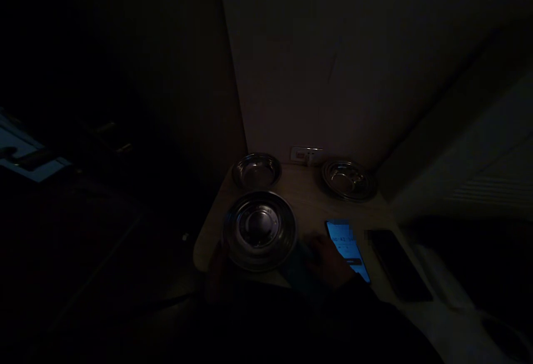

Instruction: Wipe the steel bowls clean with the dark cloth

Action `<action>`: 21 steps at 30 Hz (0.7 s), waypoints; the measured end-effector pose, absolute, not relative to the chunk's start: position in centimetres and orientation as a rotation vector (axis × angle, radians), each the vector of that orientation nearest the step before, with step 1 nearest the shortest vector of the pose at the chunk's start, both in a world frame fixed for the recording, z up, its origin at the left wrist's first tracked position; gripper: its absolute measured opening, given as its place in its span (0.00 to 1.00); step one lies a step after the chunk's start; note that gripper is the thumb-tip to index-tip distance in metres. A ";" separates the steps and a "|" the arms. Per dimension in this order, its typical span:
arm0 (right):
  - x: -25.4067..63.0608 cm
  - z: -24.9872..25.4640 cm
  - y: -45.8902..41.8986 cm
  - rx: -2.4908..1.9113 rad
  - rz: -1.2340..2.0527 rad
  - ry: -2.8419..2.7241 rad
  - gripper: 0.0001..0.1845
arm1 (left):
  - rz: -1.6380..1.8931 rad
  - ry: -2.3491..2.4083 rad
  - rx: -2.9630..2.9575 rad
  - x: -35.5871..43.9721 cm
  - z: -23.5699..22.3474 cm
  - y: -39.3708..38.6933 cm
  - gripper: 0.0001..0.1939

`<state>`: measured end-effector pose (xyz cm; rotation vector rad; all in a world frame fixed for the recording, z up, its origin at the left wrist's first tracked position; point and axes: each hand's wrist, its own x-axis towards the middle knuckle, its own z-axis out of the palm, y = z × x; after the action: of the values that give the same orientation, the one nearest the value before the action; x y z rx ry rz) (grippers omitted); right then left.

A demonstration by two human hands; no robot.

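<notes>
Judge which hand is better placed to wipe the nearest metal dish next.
Right, probably: the right hand is at what looks like a blue cloth, while the left hand seems to hold the metal dish.

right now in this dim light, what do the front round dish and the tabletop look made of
Front round dish: shiny metal, probably stainless steel, judging by its ringed reflections. Tabletop: pale, smooth-looking, with little shine, perhaps wood or laminate; the darkness leaves it open.
</notes>
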<state>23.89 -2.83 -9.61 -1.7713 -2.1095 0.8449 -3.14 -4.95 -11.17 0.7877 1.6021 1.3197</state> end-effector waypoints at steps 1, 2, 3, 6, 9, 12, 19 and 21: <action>23.9 -9.5 -2.9 -1.772 0.872 -2.084 0.21 | 1.335 1.588 0.779 -2.8 -10.8 -4.8 0.15; 24.0 -9.4 -3.0 -1.772 0.903 -2.056 0.21 | 1.355 1.573 0.771 -2.4 -10.5 -4.7 0.16; 24.1 -9.4 -3.0 -1.774 0.935 -2.025 0.21 | 1.377 1.559 0.762 -2.0 -10.2 -4.6 0.16; 24.4 -9.2 -3.3 -1.787 1.014 -1.934 0.19 | 1.440 1.519 0.737 -1.0 -9.3 -4.2 0.17; 25.1 -8.9 -3.7 -1.729 1.131 -1.668 0.25 | 1.501 1.496 0.713 -0.5 -8.6 -4.0 0.18; 26.0 -8.3 -4.1 -1.678 1.204 -1.308 0.31 | 1.544 1.480 0.704 -0.1 -8.4 -3.9 0.18; 26.5 -6.7 -4.9 -1.663 1.310 -0.863 0.27 | 1.503 1.462 0.751 0.7 -8.9 -3.8 0.18; 26.3 -6.4 -5.1 -1.669 1.247 -0.810 0.27 | 1.455 1.470 0.766 0.6 -9.2 -3.8 0.18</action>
<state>26.26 -5.11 -6.45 -1.6695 -0.8098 1.2469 0.55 -3.80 -9.21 0.7660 1.4701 1.4548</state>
